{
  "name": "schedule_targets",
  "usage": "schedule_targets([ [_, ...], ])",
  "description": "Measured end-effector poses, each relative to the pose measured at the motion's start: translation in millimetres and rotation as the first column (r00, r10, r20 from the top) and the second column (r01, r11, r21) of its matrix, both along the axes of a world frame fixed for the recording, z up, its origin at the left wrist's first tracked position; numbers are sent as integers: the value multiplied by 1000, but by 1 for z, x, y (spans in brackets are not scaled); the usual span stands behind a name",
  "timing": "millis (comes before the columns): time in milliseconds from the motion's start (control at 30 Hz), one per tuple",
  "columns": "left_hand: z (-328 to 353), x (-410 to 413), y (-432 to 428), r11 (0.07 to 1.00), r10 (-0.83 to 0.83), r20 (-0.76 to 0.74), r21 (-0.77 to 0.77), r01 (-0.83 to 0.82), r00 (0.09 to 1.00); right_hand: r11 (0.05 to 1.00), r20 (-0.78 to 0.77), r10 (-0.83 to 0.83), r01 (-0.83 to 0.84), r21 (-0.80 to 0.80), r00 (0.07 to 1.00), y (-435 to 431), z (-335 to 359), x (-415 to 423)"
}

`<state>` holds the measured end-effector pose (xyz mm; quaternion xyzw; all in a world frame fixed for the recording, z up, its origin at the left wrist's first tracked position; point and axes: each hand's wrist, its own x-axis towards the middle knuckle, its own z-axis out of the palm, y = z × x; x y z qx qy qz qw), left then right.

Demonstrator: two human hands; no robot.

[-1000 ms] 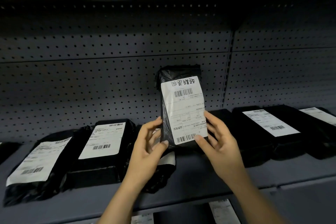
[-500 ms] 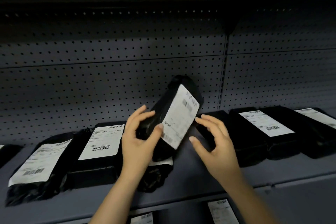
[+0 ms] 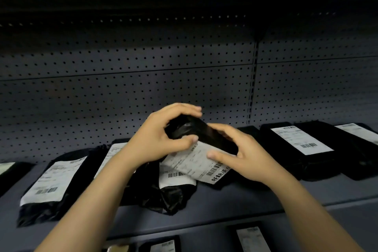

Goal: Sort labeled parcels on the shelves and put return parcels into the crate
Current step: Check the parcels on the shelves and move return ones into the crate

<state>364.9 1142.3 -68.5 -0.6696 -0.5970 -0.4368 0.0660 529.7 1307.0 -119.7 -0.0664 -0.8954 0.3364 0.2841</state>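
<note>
Parcel [image 3: 204,137] held tilted over shelf [image 3: 255,196], left hand [image 3: 157,137] curled round its upper end, right hand [image 3: 245,155] gripping its right edge between thumb and fingers, label [image 3: 192,161] facing the camera.

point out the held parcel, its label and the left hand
held parcel [image 3: 183,128]: head view, black wrap at its upper end
label [image 3: 195,160]: head view, middle of white sheet
left hand [image 3: 158,136]: head view, back of hand

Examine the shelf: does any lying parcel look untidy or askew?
Yes. The crumpled parcel in the middle of the shelf stands out: its black wrapping is loose and bunched, while parcels further right lie flat.
</note>
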Motion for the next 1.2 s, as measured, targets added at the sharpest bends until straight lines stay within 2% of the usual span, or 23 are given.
schedule_targets([
  [100,-2,3,-1,978,144,65,143,-152,987,983,-142,-87,62,-174,986,-2,-2,0],
  [200,-16,8,-2,935,190,253,249,-254,949,902,-251,-210,88,-423,945,-3,0,1],
  [267,-33,13,1,943,157,367,219,-249,917,836,-287,-235,42,-547,929,-4,3,2],
  [367,-63,21,7,981,109,488,87,-173,866,715,-310,-275,-22,-698,910,-6,5,2],
  [467,-84,31,11,995,73,586,6,-95,807,630,-308,-316,-45,-776,897,-7,7,1],
  [667,-90,43,16,1000,-21,616,27,6,787,635,-267,-319,-4,-773,909,-6,2,0],
  [833,-91,45,21,995,-21,680,89,-53,733,766,-217,-264,68,-640,940,-2,-3,5],
  [1000,-83,42,24,979,-12,722,149,-138,691,841,-218,-124,-14,-541,968,-9,-20,12],
  [1200,-82,40,23,982,-13,707,141,-123,708,830,-255,-62,-92,-550,965,-15,-34,9],
])
